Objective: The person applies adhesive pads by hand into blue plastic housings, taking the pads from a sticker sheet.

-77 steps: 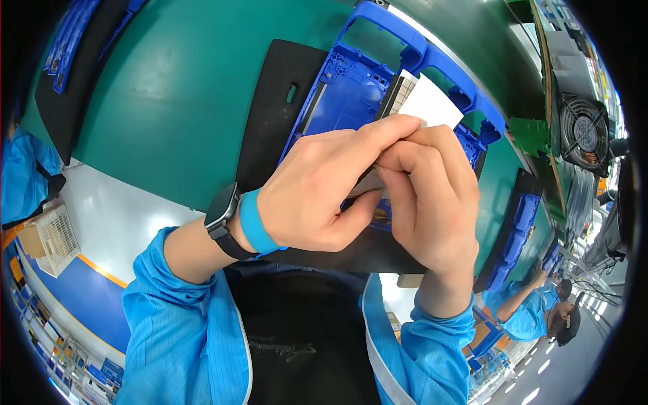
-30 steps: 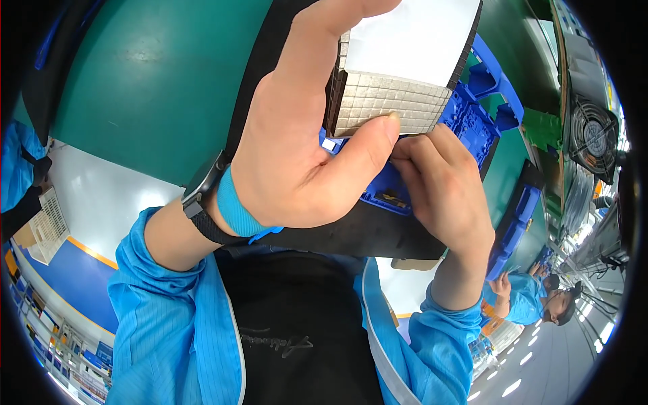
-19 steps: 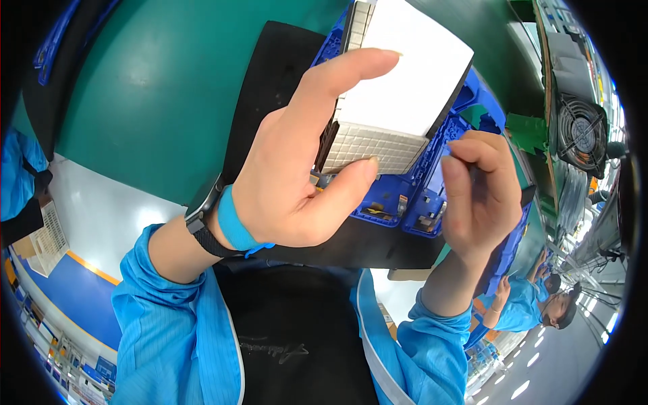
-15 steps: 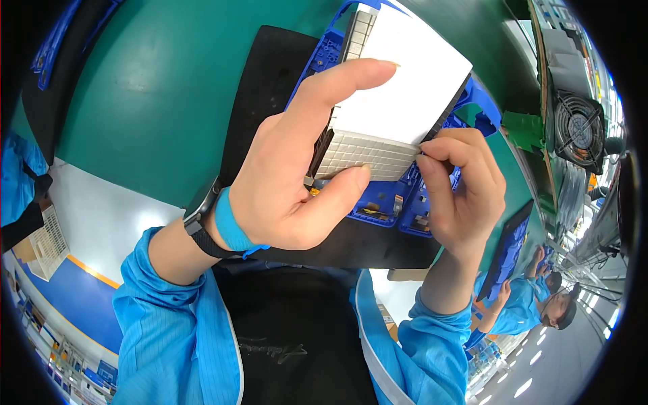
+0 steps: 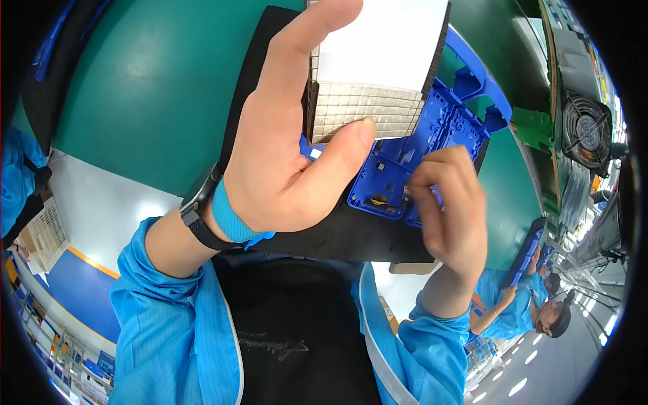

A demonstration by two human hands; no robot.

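Observation:
My left hand (image 5: 273,155) grips a pad of sheets (image 5: 354,104), with the thumb on its near edge and the fingers along its left side. Small grey squares in a grid show along the near strip, and the rest of its top is plain white. Beneath and behind it lies an open blue plastic housing (image 5: 385,172) with ribs and small fittings inside. Over the housing's near right part is my right hand (image 5: 453,209), apart from the pad. Its fingers are curled into a pinch; whatever is between the tips is too small or hidden to make out.
The housing rests on a black mat (image 5: 324,239) on a green tabletop (image 5: 148,101). To the right are a fan (image 5: 586,131) and a green block (image 5: 533,128). Beyond, a person in blue (image 5: 509,314) handles another blue part (image 5: 524,253). A blue sleeve shows at far left.
My left hand has lifted the pad up and to the left, uncovering more of the housing. My right hand has come off the pad's corner and moved slightly down over the housing.

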